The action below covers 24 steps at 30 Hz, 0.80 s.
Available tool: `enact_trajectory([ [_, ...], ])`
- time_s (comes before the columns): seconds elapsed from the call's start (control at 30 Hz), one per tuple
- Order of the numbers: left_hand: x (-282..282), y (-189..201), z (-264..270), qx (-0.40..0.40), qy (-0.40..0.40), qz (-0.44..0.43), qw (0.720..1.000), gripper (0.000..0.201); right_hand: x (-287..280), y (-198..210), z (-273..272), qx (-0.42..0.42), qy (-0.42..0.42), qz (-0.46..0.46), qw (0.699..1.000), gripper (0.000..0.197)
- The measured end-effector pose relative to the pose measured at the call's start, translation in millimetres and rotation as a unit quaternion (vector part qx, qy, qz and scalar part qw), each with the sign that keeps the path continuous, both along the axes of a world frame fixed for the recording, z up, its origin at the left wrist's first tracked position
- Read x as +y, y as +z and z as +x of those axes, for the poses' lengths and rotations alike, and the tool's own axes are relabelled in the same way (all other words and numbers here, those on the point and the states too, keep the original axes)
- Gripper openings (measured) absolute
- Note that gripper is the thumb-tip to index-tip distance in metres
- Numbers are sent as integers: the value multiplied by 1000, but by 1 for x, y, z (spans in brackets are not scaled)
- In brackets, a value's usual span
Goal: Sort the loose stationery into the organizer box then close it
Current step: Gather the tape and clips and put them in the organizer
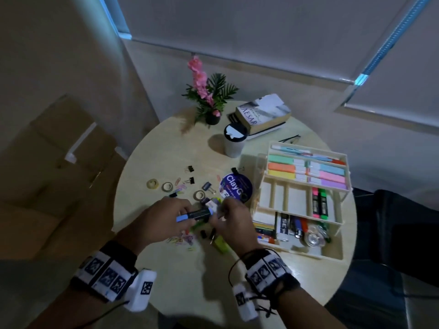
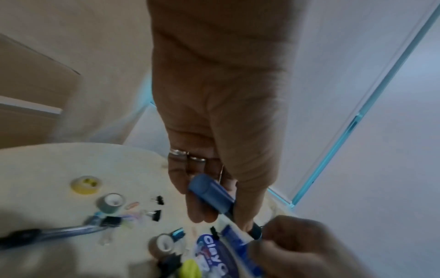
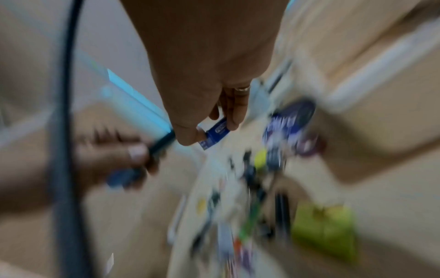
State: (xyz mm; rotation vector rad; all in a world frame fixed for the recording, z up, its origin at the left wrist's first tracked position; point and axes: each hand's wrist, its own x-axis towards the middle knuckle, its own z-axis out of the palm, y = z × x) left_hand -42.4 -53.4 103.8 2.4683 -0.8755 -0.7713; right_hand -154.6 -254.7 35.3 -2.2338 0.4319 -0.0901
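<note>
My left hand [image 1: 187, 216] grips a black highlighter with a blue cap [image 1: 193, 214] above the table's near middle; the left wrist view shows its fingers curled round the highlighter [image 2: 212, 193]. Right beside it, my right hand [image 1: 219, 213] pinches a small blue-and-white piece [image 3: 215, 134] between thumb and fingers, close to the highlighter's black end. The white organizer box [image 1: 332, 257] stands open at the right, its tiers holding highlighters, pens and other items. Loose tape rolls [image 1: 167, 186], binder clips [image 1: 190, 180], paper clips [image 1: 181, 239] and a green highlighter [image 1: 221, 243] lie around my hands.
A round blue ClayGo tub [image 1: 236, 187] sits between my hands and the box. At the back of the round table [image 1: 190, 281] are a potted plant [image 1: 211, 118], stacked books [image 1: 263, 115] and a lidded cup [image 1: 234, 143]. Cardboard boxes [image 1: 59, 162] stand to the left.
</note>
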Motion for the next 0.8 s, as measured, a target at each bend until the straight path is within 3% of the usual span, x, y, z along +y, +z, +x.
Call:
enact_trajectory([
  [0.13, -56, -4, -22, -18, -16, -72, 997, 19, -107, 30, -64, -81, -200, -43, 975, 21],
  [0.27, -114, -11, -44, 0, -44, -109, 993, 20, -174, 11, -83, -14, -271, -50, 961, 23],
  [0.33, -138, -14, -54, 9, -55, -108, 993, 21, -186, -5, -77, 3, -256, -74, 964, 33],
  [0.47, -175, -24, -77, 56, -24, -144, 988, 20, -194, -8, -73, -30, -141, -59, 988, 8],
  [0.63, -224, -48, -121, 137, 10, -178, 974, 25, -247, 8, -139, -75, -158, -7, 985, 16],
  [0.8, -297, -62, -151, 206, 89, -257, 940, 36, -261, 10, -191, -54, -54, 55, 996, 46],
])
